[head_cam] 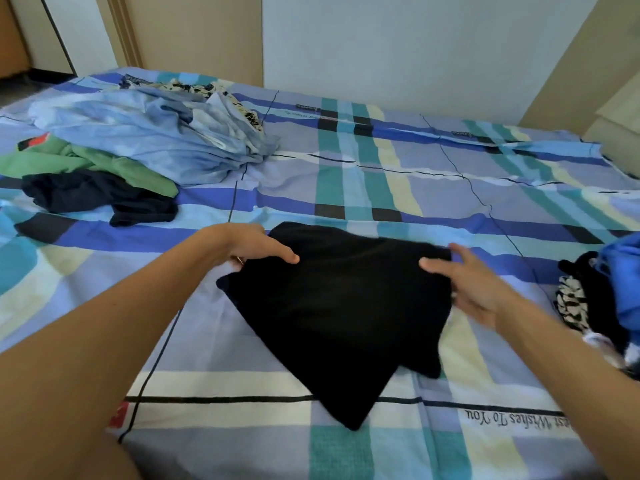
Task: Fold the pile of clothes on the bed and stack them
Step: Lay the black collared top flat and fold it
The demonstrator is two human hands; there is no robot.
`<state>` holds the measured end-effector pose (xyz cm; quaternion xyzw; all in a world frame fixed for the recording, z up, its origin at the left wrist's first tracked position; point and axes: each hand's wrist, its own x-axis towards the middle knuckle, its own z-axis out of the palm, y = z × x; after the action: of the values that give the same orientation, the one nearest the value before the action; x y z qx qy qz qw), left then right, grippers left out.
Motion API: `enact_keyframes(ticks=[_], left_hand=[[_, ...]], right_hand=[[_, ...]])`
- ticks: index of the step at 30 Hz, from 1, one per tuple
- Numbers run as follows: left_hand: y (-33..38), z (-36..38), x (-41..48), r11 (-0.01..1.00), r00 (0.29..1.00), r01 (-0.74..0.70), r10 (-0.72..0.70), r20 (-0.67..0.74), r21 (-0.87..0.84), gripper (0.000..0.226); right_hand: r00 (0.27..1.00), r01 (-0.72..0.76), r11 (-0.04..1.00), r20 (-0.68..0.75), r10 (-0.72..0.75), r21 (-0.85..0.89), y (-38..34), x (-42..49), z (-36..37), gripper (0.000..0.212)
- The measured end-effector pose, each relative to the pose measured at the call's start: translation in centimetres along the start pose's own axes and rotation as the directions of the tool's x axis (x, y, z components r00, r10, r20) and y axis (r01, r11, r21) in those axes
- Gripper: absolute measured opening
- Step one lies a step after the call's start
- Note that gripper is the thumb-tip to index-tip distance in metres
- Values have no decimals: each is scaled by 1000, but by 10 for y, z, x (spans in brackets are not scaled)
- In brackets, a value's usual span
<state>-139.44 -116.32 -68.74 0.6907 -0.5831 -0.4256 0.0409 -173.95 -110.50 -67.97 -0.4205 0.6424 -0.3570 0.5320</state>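
Nearest, at six o'clock: a checked cotton bedsheet (pixel 242 386) in blue, teal, cream and white with thin black lines, printed near five o'clock with the upside-down words "Wishes To You".

On it, at the middle of the view: a folded black garment (pixel 339 313) of soft knit cloth. Lies flat and skewed, one corner pointing toward six o'clock, a second layer showing at its five o'clock edge.

At the garment's ten o'clock corner: the left hand (pixel 249 245). Grips the cloth there, thumb laid on top, the other fingers curled under the edge.

At the garment's two o'clock edge: the right hand (pixel 485 292), blurred. Thumb on the cloth, fingers spread along the border; cannot tell whether pinching or only touching.

At three o'clock, well apart from the black piece: a small heap with a bright blue garment (pixel 623 282) on top, a black-and-white patterned cloth (pixel 571 303) and dark fabric beneath.

Farther, at ten o'clock: the unfolded pile. Nearest in it a crumpled dark navy garment (pixel 97 199), touching a green garment (pixel 104 164) behind; then a large pale blue mottled cloth (pixel 156 136), and at the far edge a cream cloth with black print (pixel 194 88).

Farthest, at twelve o'clock: a pale white wall panel (pixel 415 46) between beige surfaces.
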Motion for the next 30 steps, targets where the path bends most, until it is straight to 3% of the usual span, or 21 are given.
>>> enact_keyframes(ticks=[2, 5, 9, 11, 13, 17, 19, 21, 23, 25, 27, 30], left_hand=[[-2, 4, 0, 997, 1000, 5, -6, -3, -76, 88], [-6, 0, -2, 985, 998, 27, -35, -44, -171, 84], [0, 2, -21, 993, 996, -42, 33, -86, -106, 44], [6, 5, -33, 990, 993, -71, 59, -98, -125, 30], [13, 5, -44, 962, 992, -85, 58, -110, -259, 21], [28, 3, -63, 799, 993, -103, 45, -112, -592, 18], [28, 6, -68, 738, 997, -77, 41, -71, -670, 20], [24, 14, -67, 755, 1000, -15, 9, -12, -656, 20], [15, 24, -59, 825, 999, 45, -54, 0, -563, 20], [11, 30, -53, 882, 997, 71, -82, -2, -466, 23], [12, 31, -49, 902, 996, 57, -81, -38, -428, 25], [12, 29, -50, 893, 999, 41, -46, -1, -448, 40]], right_hand=[[998, -16, 999, 55, 19, -45, 22, -6, 2, 138], [989, -22, 999, 146, 14, 47, 44, -15, 4, 127], [983, 20, 993, 180, -41, 117, 59, -22, 15, 108], [987, 80, 991, 130, -94, 111, 60, -24, 20, 100], [987, 147, 976, 37, -155, 164, 52, -23, 19, 95], [956, 285, 908, -166, -244, 309, 12, -17, -2, 82], [940, 328, 880, -211, -268, 344, 0, -13, -15, 80], [961, 265, 918, -157, -227, 295, 6, -13, -21, 84], [993, 111, 976, -51, -104, 186, 24, -16, -20, 90], [998, -10, 999, 64, 7, 48, 41, -23, -16, 111], [992, -36, 997, 117, 44, -75, 49, -27, -18, 131], [991, 25, 995, 137, -12, -96, 54, -29, -18, 112]])
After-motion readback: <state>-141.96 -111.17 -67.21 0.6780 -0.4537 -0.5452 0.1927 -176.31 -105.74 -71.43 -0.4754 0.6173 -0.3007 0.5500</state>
